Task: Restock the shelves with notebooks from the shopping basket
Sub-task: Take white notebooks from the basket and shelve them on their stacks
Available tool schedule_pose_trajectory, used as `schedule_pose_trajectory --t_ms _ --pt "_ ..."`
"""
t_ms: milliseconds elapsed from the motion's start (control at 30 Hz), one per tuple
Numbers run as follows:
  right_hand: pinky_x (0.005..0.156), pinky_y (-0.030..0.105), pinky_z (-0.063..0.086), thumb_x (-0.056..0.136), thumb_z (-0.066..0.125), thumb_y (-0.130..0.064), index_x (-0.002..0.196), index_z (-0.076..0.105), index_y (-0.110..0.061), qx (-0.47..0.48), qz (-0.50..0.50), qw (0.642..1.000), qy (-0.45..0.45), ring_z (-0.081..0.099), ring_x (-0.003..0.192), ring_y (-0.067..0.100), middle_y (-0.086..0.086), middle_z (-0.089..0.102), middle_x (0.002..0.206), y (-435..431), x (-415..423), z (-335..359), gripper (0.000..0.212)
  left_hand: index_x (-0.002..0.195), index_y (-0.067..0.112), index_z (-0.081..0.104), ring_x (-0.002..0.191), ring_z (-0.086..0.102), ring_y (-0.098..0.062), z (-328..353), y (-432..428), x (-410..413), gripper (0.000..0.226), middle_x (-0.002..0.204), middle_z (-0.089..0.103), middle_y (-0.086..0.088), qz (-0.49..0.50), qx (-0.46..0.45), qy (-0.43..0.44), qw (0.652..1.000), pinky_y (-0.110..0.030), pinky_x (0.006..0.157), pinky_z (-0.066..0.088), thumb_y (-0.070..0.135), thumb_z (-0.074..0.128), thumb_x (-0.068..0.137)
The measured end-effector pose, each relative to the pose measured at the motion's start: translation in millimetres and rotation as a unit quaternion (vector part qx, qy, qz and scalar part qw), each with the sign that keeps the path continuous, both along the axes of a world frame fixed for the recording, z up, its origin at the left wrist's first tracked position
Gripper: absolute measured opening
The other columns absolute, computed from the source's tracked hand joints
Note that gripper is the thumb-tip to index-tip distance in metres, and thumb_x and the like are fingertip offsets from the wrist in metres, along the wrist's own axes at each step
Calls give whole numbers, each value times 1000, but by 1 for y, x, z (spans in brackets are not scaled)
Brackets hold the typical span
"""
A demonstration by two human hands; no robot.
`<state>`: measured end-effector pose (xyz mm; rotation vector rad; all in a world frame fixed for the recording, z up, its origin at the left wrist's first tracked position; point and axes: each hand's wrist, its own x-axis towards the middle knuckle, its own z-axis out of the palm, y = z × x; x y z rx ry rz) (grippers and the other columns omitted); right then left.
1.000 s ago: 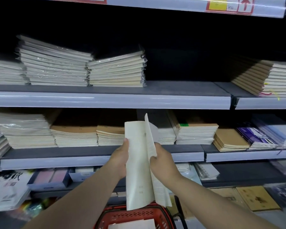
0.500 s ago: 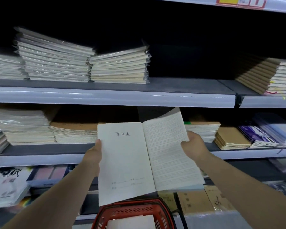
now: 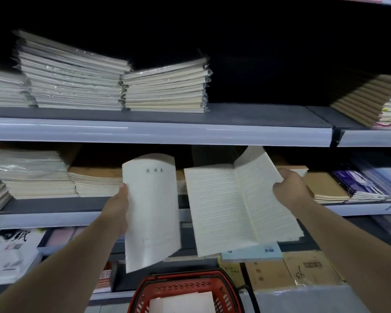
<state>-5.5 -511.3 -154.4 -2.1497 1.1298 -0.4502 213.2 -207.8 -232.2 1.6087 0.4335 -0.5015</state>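
The left hand (image 3: 117, 207) grips the left notebook (image 3: 151, 213) by its edge, thumb on the cover, before the middle shelf (image 3: 54, 205). The right hand (image 3: 290, 190) clasps the right notebook (image 3: 233, 206), splayed open, by its right edge. The basket (image 3: 185, 284) sits below, holding more.

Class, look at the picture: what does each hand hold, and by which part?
The left hand grips a closed notebook by its left edge; the right hand grips an open notebook by its right edge.
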Motion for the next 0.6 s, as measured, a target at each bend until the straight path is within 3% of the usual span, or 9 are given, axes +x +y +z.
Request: schedule_pose_trajectory --t_ms 67,200,267,333,433,500,600 --pt "49 24 39 86 40 5 111 61 -13 -32 7 999 -4 54 63 26 11 63 82 8 8 -3 37 114 9 63 92 62 -28 2 -5 1 63 113 66 -6 -4 -25 -7 1000 -40 90 48 65 45 92" --pt "57 31 42 87 39 10 133 52 -13 -89 28 996 10 56 70 30 14 62 91 33 27 -11 53 106 15 69 82 71 -27 2 -15 2 63 97 74 -11 -72 -119 33 990 -38 69 56 70 43 88" --pt "61 31 45 85 41 13 145 37 -15 -146 54 986 66 62 86 34 19 59 120 47 41 -16 66 99 13 70 66 72 -28 1 -22 1 67 81 75 -12 -93 -140 61 984 -38 56 57 73 42 85" --pt "72 32 48 85 44 11 148 27 -13 -201 88 967 129 55 119 30 14 38 149 61 60 -26 69 88 10 69 51 69 -28 -1 -27 0 71 65 72 -12 -103 -144 76 981 -36 44 54 75 42 82" --pt "89 26 45 91 39 7 153 8 -8 -233 140 944 185 21 146 23 14 14 159 81 88 -51 71 94 9 69 61 71 -30 -5 -33 1 75 74 73 -14 -118 -139 85 980 -39 57 57 77 42 80" --pt "98 29 46 94 34 8 153 -3 -7 -213 167 940 205 4 149 25 18 2 161 92 101 -68 72 103 9 69 78 70 -33 -5 -36 3 74 87 74 -16 -111 -133 89 981 -44 73 56 76 44 81" --pt "106 42 41 100 33 -6 153 -9 -10 -137 225 934 240 -4 149 29 17 -10 160 103 108 -96 68 110 9 69 94 68 -36 -2 -40 9 79 101 72 -18 -107 -129 97 981 -48 86 54 77 43 81"
